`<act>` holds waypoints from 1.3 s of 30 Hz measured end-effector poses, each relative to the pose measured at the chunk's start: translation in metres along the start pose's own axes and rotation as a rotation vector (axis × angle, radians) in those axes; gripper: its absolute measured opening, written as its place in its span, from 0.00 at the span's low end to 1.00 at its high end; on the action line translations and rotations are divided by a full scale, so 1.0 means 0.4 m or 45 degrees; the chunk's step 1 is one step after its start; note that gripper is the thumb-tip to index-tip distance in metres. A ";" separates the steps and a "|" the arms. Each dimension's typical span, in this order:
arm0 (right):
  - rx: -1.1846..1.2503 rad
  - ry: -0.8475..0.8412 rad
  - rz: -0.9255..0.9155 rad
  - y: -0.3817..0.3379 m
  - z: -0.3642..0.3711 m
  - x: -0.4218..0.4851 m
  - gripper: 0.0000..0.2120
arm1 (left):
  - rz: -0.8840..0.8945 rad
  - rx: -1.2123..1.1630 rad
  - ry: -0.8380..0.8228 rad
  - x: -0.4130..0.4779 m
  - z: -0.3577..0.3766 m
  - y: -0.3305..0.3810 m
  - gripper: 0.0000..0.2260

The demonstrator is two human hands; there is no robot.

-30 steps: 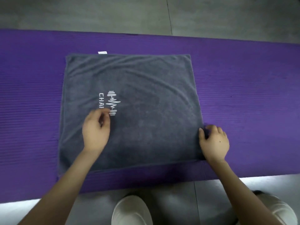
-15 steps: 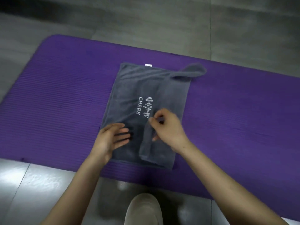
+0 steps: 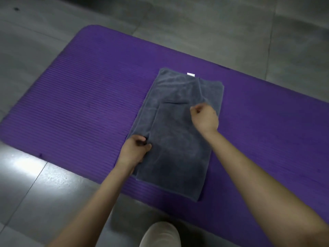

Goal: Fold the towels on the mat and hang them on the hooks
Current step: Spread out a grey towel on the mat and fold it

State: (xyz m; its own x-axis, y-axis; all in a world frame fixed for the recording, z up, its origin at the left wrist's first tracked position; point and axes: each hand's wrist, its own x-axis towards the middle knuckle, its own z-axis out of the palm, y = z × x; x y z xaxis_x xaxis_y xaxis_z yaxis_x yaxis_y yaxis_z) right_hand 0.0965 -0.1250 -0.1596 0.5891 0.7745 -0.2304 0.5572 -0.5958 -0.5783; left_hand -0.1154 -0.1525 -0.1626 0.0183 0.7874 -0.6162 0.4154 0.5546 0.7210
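Observation:
A grey towel (image 3: 178, 139) lies folded into a narrow rectangle on the purple mat (image 3: 85, 97), its white label (image 3: 190, 74) at the far edge. The right half is laid over the left, so the printed logo is hidden. My left hand (image 3: 136, 151) pinches the towel's left edge near the front. My right hand (image 3: 204, 116) is closed over the upper right part, pinching a fold of cloth. No hooks are in view.
Grey floor tiles (image 3: 35, 184) surround the mat, with a bright glare patch at the left. My knee (image 3: 160, 234) in light trousers shows at the bottom edge. The mat's rounded far-left corner (image 3: 89, 29) is in view.
The towel went from spread flat to folded in half: my right hand carried the right side over the logo. My left hand moved to the left edge. The view shifted left.

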 end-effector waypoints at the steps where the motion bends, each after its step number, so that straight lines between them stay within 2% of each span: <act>1: -0.049 0.037 0.064 -0.007 0.005 0.026 0.16 | -0.004 0.030 0.016 0.004 -0.001 -0.002 0.09; 5: -0.085 0.091 0.271 -0.012 0.024 0.109 0.21 | 0.013 0.145 0.035 0.025 -0.005 -0.011 0.09; 9: 0.003 0.158 0.306 -0.015 0.027 0.141 0.14 | 0.083 0.134 -0.014 0.024 -0.007 -0.007 0.10; 11: 0.160 0.257 0.279 -0.025 0.021 0.151 0.10 | 0.108 0.043 -0.032 0.020 -0.015 -0.001 0.10; 14: 0.685 0.350 0.177 -0.075 0.013 0.171 0.11 | 0.174 -0.035 0.042 0.022 -0.043 -0.003 0.12; 15: 0.825 0.351 0.146 -0.103 0.017 0.185 0.13 | 0.201 -0.005 0.101 0.025 -0.053 -0.008 0.11; 17: 0.902 0.342 0.096 -0.172 0.039 0.225 0.16 | 0.227 0.139 0.237 0.033 -0.066 -0.022 0.10; 20: 0.844 0.296 0.027 -0.253 0.112 0.290 0.14 | 0.209 0.253 0.392 0.039 -0.064 -0.043 0.09; 22: 0.753 0.137 0.026 -0.286 0.147 0.284 0.07 | 0.211 0.284 0.459 0.042 -0.056 -0.053 0.11; 25: 0.700 -0.161 0.106 -0.261 0.165 0.264 0.19 | 0.236 0.348 0.510 0.045 -0.043 -0.067 0.13; 26: 0.715 -0.153 0.077 -0.241 0.153 0.254 0.19 | 0.244 0.375 0.529 0.045 -0.037 -0.072 0.14; 28: 0.584 0.008 -0.041 -0.181 0.114 0.227 0.17 | 0.288 0.457 0.587 0.042 -0.027 -0.079 0.13; 30: 0.228 0.234 -0.118 -0.092 0.059 0.199 0.16 | 0.374 0.581 0.642 0.037 -0.020 -0.085 0.11; 32: -0.175 0.381 -0.068 0.005 0.008 0.183 0.19 | 0.448 0.723 0.685 0.032 -0.015 -0.093 0.09; 34: -0.299 0.266 0.070 0.067 -0.017 0.178 0.23 | 0.444 0.831 0.690 0.028 -0.021 -0.102 0.11; 36: -0.196 0.094 0.170 0.088 -0.016 0.186 0.23 | 0.319 0.797 0.591 0.029 -0.032 -0.104 0.11; 39: -0.093 0.089 0.272 0.084 -0.013 0.197 0.13 | 0.260 0.647 0.490 0.034 -0.040 -0.102 0.08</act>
State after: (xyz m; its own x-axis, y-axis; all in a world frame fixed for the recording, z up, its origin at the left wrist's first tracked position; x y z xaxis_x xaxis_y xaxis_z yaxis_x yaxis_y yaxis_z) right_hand 0.1646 -0.0850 -0.1931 0.7358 0.6141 -0.2855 0.4548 -0.7604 -0.4636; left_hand -0.1468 -0.1600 -0.1952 -0.1445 0.9552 -0.2583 0.8165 0.2625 0.5142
